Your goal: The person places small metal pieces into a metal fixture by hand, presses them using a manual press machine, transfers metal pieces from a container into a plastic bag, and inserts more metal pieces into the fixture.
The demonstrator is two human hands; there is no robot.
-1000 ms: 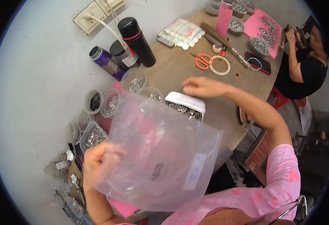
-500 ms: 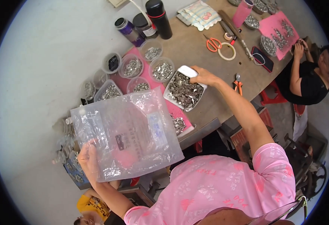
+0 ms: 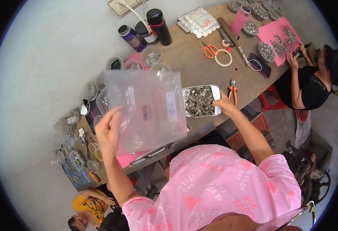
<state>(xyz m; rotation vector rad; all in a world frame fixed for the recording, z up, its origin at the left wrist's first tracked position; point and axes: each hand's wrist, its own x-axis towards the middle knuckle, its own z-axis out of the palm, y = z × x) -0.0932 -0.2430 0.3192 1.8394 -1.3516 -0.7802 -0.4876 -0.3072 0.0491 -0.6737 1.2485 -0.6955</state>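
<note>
In my left hand (image 3: 109,131) is the left edge of a clear plastic bag (image 3: 151,119), pinched between thumb and fingers. Some small shiny bits show low in or behind the bag. My right hand (image 3: 224,104) grips the end of a white plastic tub (image 3: 217,92) heaped with small grey metal pieces (image 3: 199,102). The tub's left end meets the bag's right edge in the view; whether they touch I cannot tell. Orange-handled pliers (image 3: 233,92) lie just beyond my right hand. Behind the bag, round clear tubs (image 3: 152,57) of metal bits are partly hidden.
Scissors (image 3: 210,50), a tape roll (image 3: 223,58), a hammer (image 3: 230,34) and a phone (image 3: 259,65) lie on the wooden table (image 3: 188,73). Bottles (image 3: 159,27) stand by the wall. One co-worker (image 3: 307,77) sits at the far right, another (image 3: 92,206) at lower left.
My right hand has brought the tub down and turned it sideways, its end toward the bag. The bag has shifted right in my left hand, and the whole view has moved slightly.
</note>
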